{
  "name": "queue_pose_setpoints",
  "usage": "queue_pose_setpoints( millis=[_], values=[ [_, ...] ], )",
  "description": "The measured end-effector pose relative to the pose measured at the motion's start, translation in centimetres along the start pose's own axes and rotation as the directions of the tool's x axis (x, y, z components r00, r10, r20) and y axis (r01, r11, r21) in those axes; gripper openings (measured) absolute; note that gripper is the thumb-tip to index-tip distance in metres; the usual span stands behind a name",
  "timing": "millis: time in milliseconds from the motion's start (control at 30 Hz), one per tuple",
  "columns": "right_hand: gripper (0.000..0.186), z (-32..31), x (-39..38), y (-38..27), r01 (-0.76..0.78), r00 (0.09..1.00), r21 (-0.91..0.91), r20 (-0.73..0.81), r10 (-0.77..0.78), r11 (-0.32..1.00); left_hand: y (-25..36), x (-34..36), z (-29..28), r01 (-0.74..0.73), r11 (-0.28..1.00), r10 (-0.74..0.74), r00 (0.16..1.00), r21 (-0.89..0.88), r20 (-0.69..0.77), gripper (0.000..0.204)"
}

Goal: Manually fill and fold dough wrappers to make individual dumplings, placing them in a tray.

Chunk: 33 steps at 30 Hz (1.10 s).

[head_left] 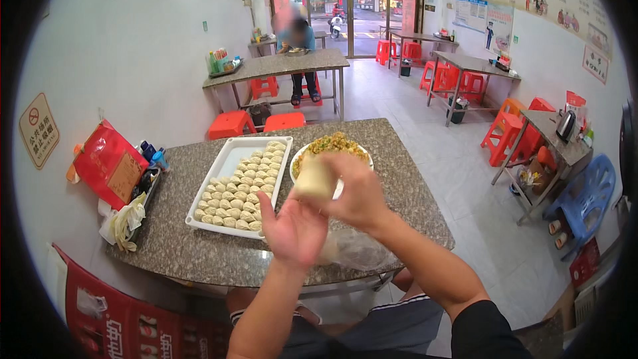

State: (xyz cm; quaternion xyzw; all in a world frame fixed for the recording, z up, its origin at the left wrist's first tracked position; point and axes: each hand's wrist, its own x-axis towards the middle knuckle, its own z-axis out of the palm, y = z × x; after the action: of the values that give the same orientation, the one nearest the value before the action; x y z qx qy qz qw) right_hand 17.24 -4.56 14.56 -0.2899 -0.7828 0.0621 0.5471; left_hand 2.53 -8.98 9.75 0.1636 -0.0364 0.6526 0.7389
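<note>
My right hand [356, 194] grips a pale, blurred piece or stack of dough wrappers [313, 179] over the table's middle. My left hand [294, 229] is palm up just below it, thumb spread, its fingertips partly hidden behind the dough. At left on the speckled stone table [412, 206] lies a white tray [192, 222] with several rows of pleated dumplings [232, 203]. Behind my hands is a white plate heaped with chopped green-and-orange filling [335, 143]. A crumpled clear plastic bag [359, 252] lies near the front edge.
A red bag [109, 163] and a side tray of items [143, 226] stand at the table's left end. Red stools [229, 123] stand behind the table. A seated person [296, 50] is at a farther table. A blue chair [578, 206] and tables line the right wall.
</note>
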Motion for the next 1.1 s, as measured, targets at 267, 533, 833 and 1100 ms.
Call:
queue_pose_setpoints(
  millis=[267, 533, 833, 1100],
  values=[
    [0.061, 1.2, 0.9, 1.9, -0.091, 0.992, -0.123, -0.1, 0.079, 0.988, -0.3, 0.3, 0.5, -0.021, 1.0, 0.022, 0.998, 0.017, -0.058, 0.109],
    [0.062, 2.0, 1.0, 2.5, -0.109, 0.99, -0.095, -0.095, 0.1, 0.989, -0.8, 0.6, 0.0, -0.019, 0.995, 0.017, 1.0, -0.093, -0.021, 0.112],
    [0.063, 3.0, -0.6, 3.0, -0.138, 0.985, -0.033, -0.104, 0.134, 0.99, -0.7, 1.1, -0.4, -0.019, 0.986, 0.019, 1.0, -0.166, 0.001, 0.112],
    [0.069, 3.6, -2.4, 1.5, -0.084, 0.992, 0.16, -0.077, 0.097, 0.984, -0.2, 0.9, -0.7, -0.039, 0.997, 0.035, 0.998, -0.071, -0.058, 0.091]
  ],
)
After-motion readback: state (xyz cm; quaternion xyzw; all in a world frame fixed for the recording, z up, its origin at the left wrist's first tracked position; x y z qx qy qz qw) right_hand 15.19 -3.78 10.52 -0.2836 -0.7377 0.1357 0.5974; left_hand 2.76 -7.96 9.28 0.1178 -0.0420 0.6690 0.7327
